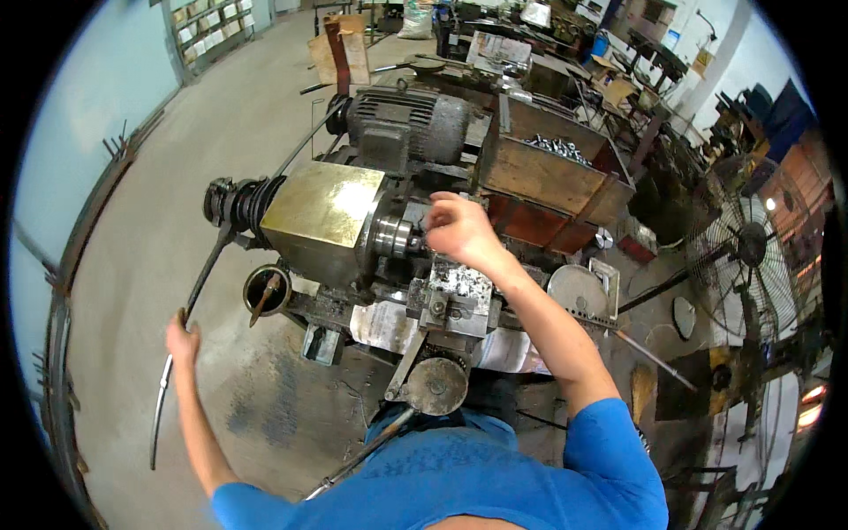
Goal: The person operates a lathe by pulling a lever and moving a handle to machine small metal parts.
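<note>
My left hand [183,341] is wrapped round a long metal lever [207,272] that slants down from the pulley end of a lathe-like machine. At the machine's middle, my right hand [459,231] is beside the shiny round chuck [391,238], with its fingers curled together. Whatever they pinch, if anything, is too small and blurred to make out. The headstock [322,208] has a yellowish metal cover and stands left of the chuck. Below my right hand lies the worn tool slide [459,296], with a round handwheel [436,387] in front of it.
A dark electric motor [406,124] sits behind the headstock. Beyond my right hand stands a rusty metal bin [548,172] with small metal parts. A pot [257,299] with a brush hangs at the front left. At the right are a round tray [579,291] and a floor fan [749,243].
</note>
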`<state>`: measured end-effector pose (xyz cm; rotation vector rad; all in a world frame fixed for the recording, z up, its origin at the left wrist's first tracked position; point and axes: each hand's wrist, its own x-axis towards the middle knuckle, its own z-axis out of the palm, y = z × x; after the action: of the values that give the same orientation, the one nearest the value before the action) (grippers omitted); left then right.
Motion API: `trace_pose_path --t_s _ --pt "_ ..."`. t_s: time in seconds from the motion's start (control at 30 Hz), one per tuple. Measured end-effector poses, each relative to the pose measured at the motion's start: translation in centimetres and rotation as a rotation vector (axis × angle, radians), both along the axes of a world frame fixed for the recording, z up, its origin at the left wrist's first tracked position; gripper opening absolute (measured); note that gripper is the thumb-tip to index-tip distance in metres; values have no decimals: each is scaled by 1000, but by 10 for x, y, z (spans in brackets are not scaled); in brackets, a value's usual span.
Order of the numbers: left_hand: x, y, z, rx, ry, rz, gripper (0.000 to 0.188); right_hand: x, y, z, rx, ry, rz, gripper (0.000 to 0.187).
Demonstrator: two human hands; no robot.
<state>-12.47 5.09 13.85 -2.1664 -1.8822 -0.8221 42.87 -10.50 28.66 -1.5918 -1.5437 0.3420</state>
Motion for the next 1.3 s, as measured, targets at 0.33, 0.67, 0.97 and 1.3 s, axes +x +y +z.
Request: trace_pose_path --t_s 0.33,0.67,0.97,1.3 --pt "192 -81 -168 -708 220 -351 40 139 -233 -46 -247 75 -488 19" --pt "179 -44 -163 -638 681 -404 30 268 -442 -149 -1039 -462 -1151 59" --pt "158 -58 -163 -922 228 -320 43 210 -462 -191 -981 -649 -1301 28" --pt "119 -63 -181 -1085 -338 -224 43 52 -435 -176 -845 -332 -1335 32"
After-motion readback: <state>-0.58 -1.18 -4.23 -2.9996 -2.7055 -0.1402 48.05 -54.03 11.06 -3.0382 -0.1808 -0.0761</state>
